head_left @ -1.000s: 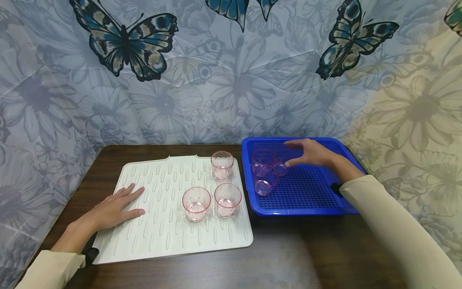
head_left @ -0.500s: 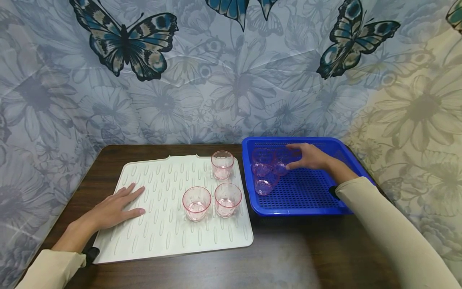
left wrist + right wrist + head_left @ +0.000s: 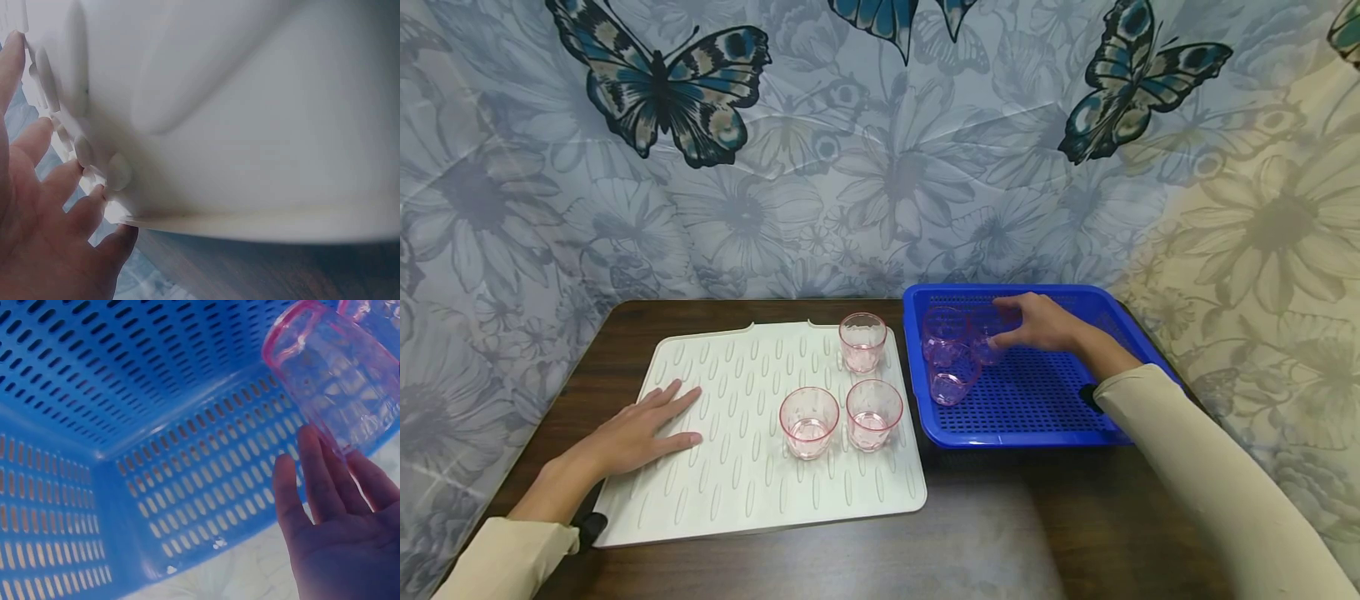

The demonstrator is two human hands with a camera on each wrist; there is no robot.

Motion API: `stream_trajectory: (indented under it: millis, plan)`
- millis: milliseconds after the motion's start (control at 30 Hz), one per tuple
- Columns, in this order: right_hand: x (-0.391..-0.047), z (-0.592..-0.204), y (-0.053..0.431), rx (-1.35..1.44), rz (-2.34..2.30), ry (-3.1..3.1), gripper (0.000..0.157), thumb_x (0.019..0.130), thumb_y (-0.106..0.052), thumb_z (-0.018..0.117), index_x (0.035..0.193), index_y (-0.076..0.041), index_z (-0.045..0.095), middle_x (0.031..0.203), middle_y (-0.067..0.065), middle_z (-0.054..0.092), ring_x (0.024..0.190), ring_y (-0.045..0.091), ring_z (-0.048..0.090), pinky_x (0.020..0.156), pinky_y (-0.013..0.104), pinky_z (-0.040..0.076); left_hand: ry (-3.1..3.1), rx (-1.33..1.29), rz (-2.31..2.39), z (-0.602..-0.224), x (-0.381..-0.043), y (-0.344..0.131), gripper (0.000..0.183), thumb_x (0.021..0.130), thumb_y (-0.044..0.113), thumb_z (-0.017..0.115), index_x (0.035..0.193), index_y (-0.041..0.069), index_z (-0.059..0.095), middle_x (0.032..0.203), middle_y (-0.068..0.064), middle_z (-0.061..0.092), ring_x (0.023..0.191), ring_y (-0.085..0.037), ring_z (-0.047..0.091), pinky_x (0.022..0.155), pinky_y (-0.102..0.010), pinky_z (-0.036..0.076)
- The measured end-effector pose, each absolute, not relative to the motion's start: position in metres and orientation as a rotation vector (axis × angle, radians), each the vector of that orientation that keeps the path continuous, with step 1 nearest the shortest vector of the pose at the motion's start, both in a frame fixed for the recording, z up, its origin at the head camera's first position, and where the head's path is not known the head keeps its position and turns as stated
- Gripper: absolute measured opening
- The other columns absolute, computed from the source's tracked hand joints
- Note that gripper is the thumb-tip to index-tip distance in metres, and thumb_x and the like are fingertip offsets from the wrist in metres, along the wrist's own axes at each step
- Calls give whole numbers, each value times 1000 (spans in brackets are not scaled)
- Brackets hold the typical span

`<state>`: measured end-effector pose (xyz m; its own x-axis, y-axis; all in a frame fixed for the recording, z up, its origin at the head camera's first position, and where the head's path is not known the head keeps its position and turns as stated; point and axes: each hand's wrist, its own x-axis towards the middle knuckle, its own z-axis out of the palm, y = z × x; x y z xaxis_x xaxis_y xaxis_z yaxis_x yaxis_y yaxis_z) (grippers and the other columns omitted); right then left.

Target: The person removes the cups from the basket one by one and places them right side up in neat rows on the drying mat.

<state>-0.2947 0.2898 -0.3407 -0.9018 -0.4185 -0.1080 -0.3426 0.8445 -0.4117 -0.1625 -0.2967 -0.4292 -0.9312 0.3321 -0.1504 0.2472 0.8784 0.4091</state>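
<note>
My left hand [image 3: 643, 433] lies with fingers spread on the left part of a white drying mat [image 3: 730, 483] with raised oval ribs. Its fingertips [image 3: 44, 128] show against the ribs in the left wrist view. Over the blue basket [image 3: 1037, 442], my right hand [image 3: 1041, 323] grips a clear pink-rimmed drinking glass [image 3: 337, 381] between thumb and fingers. The fingers [image 3: 322, 481] press one side of this glass; the thumb is mostly out of the right wrist view. Two more pink glasses, a rear one [image 3: 945, 325] and a front one [image 3: 951, 375], sit to its left in the basket.
On the mat's right half stand three pink-rimmed glasses: one at the back [image 3: 862, 343], one at the front left [image 3: 808, 423] and one at the front right [image 3: 873, 415]. A butterfly-print cloth [image 3: 895, 183] hangs behind the dark wooden table [image 3: 955, 533].
My right hand has shifted slightly down to the glass in the basket, and thumb and fingers have closed around it. My left hand and the glasses on the mat stay put.
</note>
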Motion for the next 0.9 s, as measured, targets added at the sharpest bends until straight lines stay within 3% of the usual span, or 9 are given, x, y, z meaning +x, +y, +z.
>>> stream_trajectory:
  millis: [500, 900]
  plan:
    - [-293, -295, 273, -667, -619, 2945, 81, 82, -34, 82, 143, 8, 48, 130, 25, 62, 112, 38, 62, 90, 53, 51, 2833, 447, 574, -428, -162, -297, 80, 94, 55, 61, 154, 8, 37, 157, -32, 24, 140, -59, 21, 104, -76, 17]
    - [-294, -271, 252, -737, -612, 2994, 78, 82, -32, 83, 142, 6, 51, 128, 25, 63, 113, 37, 62, 92, 53, 49, 2841, 456, 574, -430, -163, -297, 81, 93, 55, 61, 154, 7, 37, 157, -32, 24, 140, -59, 21, 104, -77, 18]
